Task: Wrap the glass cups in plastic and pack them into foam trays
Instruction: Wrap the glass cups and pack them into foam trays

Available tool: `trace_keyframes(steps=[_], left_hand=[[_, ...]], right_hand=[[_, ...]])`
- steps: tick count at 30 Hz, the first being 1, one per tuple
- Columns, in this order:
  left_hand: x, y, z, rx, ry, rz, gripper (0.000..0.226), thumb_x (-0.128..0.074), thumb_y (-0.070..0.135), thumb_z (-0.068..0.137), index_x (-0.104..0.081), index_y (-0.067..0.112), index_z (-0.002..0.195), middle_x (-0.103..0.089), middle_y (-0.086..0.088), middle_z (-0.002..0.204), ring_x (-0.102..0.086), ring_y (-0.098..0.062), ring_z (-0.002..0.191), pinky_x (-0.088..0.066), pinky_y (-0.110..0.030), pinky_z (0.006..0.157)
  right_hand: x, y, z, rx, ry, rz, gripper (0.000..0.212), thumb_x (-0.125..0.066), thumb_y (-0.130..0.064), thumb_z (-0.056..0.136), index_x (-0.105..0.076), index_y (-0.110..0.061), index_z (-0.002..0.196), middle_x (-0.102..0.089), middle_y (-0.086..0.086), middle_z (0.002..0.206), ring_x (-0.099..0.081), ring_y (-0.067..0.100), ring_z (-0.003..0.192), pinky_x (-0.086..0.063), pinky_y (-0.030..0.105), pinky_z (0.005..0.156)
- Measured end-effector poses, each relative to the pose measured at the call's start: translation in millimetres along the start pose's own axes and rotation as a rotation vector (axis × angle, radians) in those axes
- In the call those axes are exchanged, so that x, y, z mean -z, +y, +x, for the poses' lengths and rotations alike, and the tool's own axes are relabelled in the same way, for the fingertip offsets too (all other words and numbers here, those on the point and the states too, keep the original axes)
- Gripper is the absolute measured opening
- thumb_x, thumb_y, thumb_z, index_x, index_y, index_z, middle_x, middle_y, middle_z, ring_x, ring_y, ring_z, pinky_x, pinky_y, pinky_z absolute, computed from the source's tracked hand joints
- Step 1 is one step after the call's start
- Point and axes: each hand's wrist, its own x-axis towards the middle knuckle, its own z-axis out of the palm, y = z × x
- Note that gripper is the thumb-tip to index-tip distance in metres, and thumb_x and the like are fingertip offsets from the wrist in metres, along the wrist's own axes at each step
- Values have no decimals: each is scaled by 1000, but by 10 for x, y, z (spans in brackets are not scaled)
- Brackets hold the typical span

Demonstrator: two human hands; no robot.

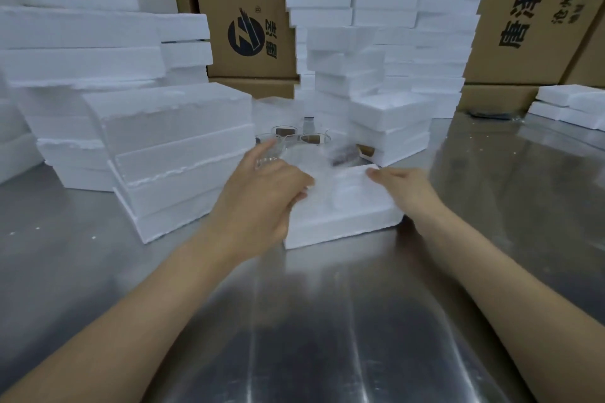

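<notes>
A white foam tray (343, 222) lies on the steel table right in front of me. My left hand (262, 196) is at its left end, with the lower fingers curled over the rim and the index finger raised. My right hand (409, 188) lies along the tray's right side, its fingers straight and touching the foam. Inside the tray a faint round clear shape (343, 195) is too blurred to tell. Behind the tray stand clear glass cups (284, 134), some with brown labels, and a blurred sheet of clear plastic (307, 157) lies over them.
Stacks of foam trays (176, 147) rise close on the left. Taller foam stacks (386, 42) stand behind and to the right. Cardboard boxes (248, 10) line the back, and more foam pieces (569, 105) lie far right. The steel table (327, 321) stretches toward me.
</notes>
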Motion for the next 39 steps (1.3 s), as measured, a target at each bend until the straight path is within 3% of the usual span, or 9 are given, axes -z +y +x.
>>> trace_keyframes(steps=[6,10,13,16,19,22,25,32,39], left_hand=[[-49,-14,-43,9,-271,-126,20,-58,-1,82,-70,5,97,-71,-6,87,-65,-30,87,-42,-43,103],[-85,-37,-66,120,-315,-251,21,-52,9,95,-65,9,111,-68,-4,98,-58,-23,98,-40,-28,97],[-98,-56,-78,156,-330,-331,22,-49,19,98,-64,11,113,-67,-3,100,-57,-17,97,-19,-11,106],[-107,-59,-79,162,-364,-339,36,-40,39,94,-61,15,110,-65,2,100,-52,-10,95,-34,-23,102],[-115,-52,-95,149,-403,-282,45,-40,55,89,-56,22,116,-50,12,110,-45,-7,105,-38,-26,91],[-63,-105,-85,261,-363,-431,61,-48,66,81,-48,31,132,-29,21,119,-29,6,119,-26,-9,99],[42,-267,-73,426,-389,-527,86,-55,74,73,-25,41,146,-21,31,126,-32,10,120,-28,-7,98],[41,-376,-121,472,-567,-486,62,-60,32,90,-33,38,146,-46,17,142,-45,1,124,-36,-28,109],[-34,-320,-100,577,-415,-496,42,-65,27,87,-48,30,125,-54,17,119,-53,1,110,-42,-20,94]], right_hand=[[-48,9,-27,20,-11,-94,44,-65,-34,88,-51,-17,50,-31,-12,48,-29,8,48,-21,16,42],[-94,56,-19,12,-48,-91,41,-62,-35,89,-67,6,94,-50,13,71,-40,15,71,-29,25,64],[-73,84,16,-5,-84,-132,39,-63,-34,88,-61,2,75,-43,9,68,-37,17,70,-27,27,59],[-84,80,64,-32,-91,-107,50,-56,-43,90,-64,7,89,-55,2,71,-49,18,66,-34,27,63],[-110,74,160,-2,101,105,41,-44,-35,96,-74,-9,85,-68,-5,65,-60,14,64,-43,25,62],[-102,112,365,270,448,-30,25,-47,-17,94,-67,-9,108,-63,5,99,-59,19,91,-47,33,81],[-114,139,593,513,554,-203,43,-55,-13,88,-51,-12,131,-48,10,126,-47,20,115,-37,23,90],[-218,151,1059,657,470,-639,74,-59,-14,78,-32,-13,147,-27,12,153,-12,34,146,1,48,118],[-194,173,1129,822,672,-369,41,-56,-7,89,-52,-1,129,-48,17,137,-38,34,135,-37,44,108]])
